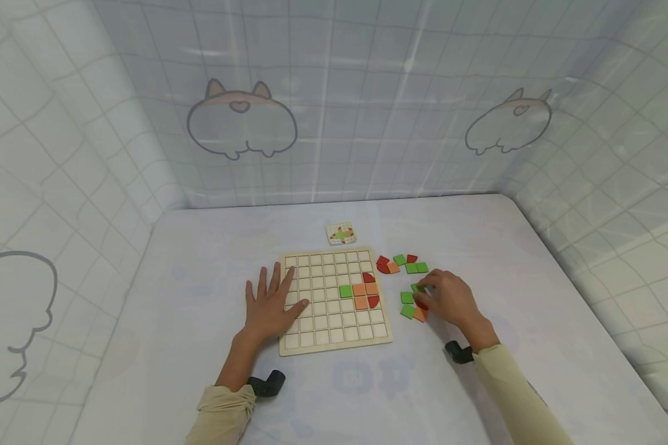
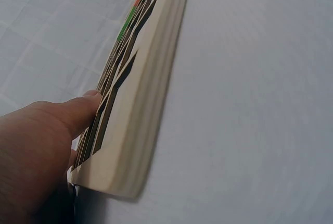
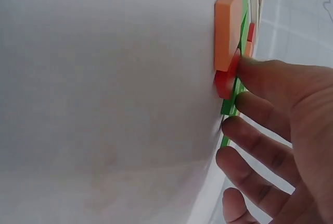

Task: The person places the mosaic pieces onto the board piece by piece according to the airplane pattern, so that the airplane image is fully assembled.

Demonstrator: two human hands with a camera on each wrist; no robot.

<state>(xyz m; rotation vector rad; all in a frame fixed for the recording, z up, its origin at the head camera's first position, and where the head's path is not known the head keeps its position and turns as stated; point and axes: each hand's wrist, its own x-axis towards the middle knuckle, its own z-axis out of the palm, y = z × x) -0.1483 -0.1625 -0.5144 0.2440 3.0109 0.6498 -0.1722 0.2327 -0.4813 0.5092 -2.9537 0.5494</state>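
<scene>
My left hand (image 1: 269, 312) rests with spread, straight fingers on the left edge of a wooden grid board (image 1: 306, 322); its thumb lies over the squares. On the board's right side sit a green square tile (image 1: 346, 291), 3 orange square tiles (image 1: 359, 290) and two red quarter-round tiles (image 1: 369, 277). Right of the board, my right hand (image 1: 451, 300) pinches a green square tile (image 1: 417, 288) between thumb and index finger, low over the table. Close beside it, in the right wrist view, are an orange tile (image 3: 229, 28) and a red tile (image 3: 226, 82), partly covered by the thumb.
A small pattern card (image 1: 341, 233) lies beyond the board's far edge. Several loose green, orange and red tiles (image 1: 412, 267) lie at the board's far right. Fabric walls (image 1: 345, 123) with a grid print stand behind and beside the white table (image 1: 200, 247).
</scene>
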